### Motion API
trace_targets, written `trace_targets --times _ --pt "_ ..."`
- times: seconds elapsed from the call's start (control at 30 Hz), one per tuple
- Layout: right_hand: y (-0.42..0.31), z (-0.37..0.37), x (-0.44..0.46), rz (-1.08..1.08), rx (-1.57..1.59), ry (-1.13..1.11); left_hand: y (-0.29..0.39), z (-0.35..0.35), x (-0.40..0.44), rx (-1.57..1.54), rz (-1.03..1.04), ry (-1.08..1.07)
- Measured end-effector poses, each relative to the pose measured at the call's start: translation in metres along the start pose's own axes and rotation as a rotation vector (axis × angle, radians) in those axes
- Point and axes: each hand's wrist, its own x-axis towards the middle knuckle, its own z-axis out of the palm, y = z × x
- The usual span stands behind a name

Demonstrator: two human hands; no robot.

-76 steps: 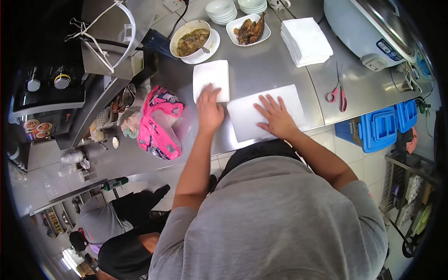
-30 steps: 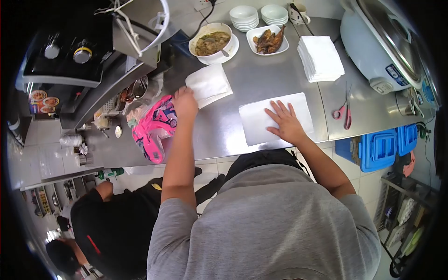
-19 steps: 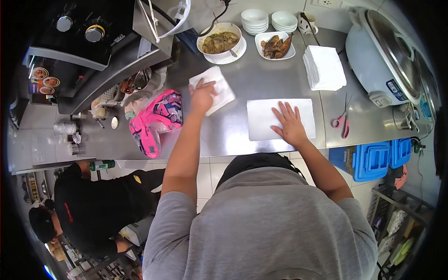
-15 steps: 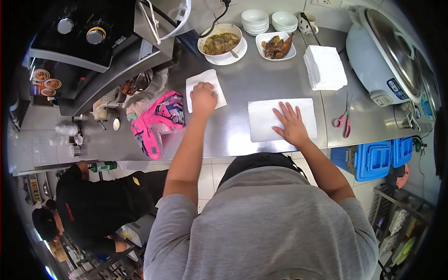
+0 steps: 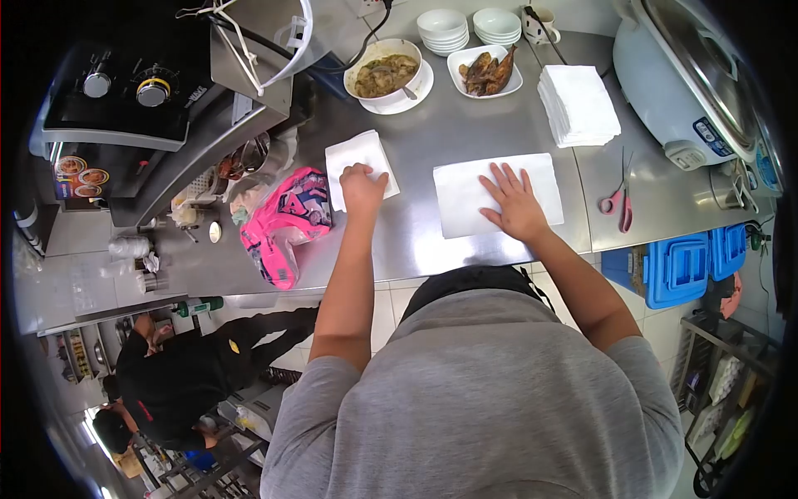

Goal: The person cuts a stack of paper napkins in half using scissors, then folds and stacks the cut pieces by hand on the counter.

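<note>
Right hand: lying (image 5: 514,206) palm down, fingers spread wide, pressing the big white sheet (image 5: 458,204), probably so it's not sliding around the worktop (image 5: 406,239)
Big sheet: sitting right under that grip, poking out past the fingertips
Scissors: resting (image 5: 624,200) off to the right, seemingly parked handy
Left hand: curling (image 5: 363,191) its fingers over the smaller sheets (image 5: 357,148); can't tell if it's pinching any
Smaller sheets: lying under that grip, extending beyond it, just beside the pink bag (image 5: 291,200)
White stack: waiting (image 5: 578,100) farther back, untouched
</note>
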Motion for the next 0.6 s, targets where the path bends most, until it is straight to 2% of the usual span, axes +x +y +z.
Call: trace_targets --times 0.07,0.17,0.47,0.6 --pt "0.001 -0.001 -0.001 -0.004 0.002 0.005 0.004 0.007 -0.003 0.067 0.039 0.082" --pt "0.001 0.0 -0.001 -0.012 0.003 0.021 -0.011 0.016 0.003 0.01 0.03 0.062" --pt "-0.007 -0.001 0.002 0.047 -0.052 -0.008 -0.038 -0.001 0.013 -0.366 -0.274 -0.061" --pt "-0.047 -0.025 0.014 -0.05 0.08 0.049 -0.038 -0.012 0.009 -0.524 -0.376 -0.096"
